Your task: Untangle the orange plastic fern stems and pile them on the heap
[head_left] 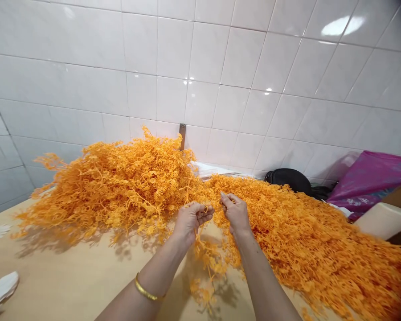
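My left hand is closed in a pinch around the stem of an orange artificial plant sprig, whose frilly branches hang below the fingers over the table. A short distance to the right, my right hand is pinched too, thumb against fingertips; what it holds, if anything, is too small to make out. Behind the left hand rises a tall heap of similar orange sprigs. A longer, lower pile of orange sprigs spreads along the right side, close beside my right hand.
The pale table meets a white tiled wall with a small metal bracket. White gloves lie at the left edge. At the back right are a black round item, a purple plastic bag and a cream roll.
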A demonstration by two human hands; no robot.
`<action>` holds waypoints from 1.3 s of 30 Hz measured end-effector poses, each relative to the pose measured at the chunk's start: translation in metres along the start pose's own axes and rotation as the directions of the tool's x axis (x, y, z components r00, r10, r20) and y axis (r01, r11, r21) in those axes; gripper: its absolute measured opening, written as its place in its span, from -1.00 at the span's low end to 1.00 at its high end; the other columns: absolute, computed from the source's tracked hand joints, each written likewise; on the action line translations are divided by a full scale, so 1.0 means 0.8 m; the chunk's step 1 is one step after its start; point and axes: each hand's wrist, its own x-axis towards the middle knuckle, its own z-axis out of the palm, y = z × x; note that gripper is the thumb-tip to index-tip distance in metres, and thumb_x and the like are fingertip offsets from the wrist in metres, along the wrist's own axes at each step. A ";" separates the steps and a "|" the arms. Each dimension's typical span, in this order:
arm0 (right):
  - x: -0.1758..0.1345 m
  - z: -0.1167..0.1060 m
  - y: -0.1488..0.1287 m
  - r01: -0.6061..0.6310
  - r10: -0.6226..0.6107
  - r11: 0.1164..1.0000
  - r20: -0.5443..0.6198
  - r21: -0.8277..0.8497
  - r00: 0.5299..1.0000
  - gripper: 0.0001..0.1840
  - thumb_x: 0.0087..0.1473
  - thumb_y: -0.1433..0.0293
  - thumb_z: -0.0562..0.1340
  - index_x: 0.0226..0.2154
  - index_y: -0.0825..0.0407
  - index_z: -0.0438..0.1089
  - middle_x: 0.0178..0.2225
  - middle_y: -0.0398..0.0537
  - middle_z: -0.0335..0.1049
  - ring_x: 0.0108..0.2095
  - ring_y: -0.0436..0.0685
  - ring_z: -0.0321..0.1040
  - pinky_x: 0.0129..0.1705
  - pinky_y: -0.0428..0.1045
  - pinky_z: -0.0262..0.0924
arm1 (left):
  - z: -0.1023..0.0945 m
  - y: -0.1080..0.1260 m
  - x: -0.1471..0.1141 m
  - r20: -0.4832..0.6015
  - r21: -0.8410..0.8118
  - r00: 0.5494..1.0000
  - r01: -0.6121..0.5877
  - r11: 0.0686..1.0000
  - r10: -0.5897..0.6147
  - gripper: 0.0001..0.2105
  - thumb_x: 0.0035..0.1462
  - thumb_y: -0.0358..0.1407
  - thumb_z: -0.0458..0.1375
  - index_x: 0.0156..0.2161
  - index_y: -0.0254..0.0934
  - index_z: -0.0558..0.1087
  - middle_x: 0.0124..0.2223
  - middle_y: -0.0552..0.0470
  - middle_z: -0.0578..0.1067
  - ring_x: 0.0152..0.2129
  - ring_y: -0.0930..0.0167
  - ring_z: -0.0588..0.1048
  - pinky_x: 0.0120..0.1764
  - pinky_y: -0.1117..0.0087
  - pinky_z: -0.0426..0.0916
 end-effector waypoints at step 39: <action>0.028 -0.050 -0.007 -0.017 0.048 0.995 -0.323 0.097 0.945 -0.66 -0.33 0.17 0.26 -0.67 0.04 0.13 -0.63 -0.25 0.16 -0.77 -0.18 -0.16 -0.74 -0.13 -0.22 | -0.019 0.025 0.006 0.071 0.406 0.997 0.008 0.914 -0.040 -0.96 -0.30 -0.43 0.05 -0.65 -0.35 0.25 -0.68 0.02 0.39 -0.70 0.44 0.41 -0.63 0.50 0.25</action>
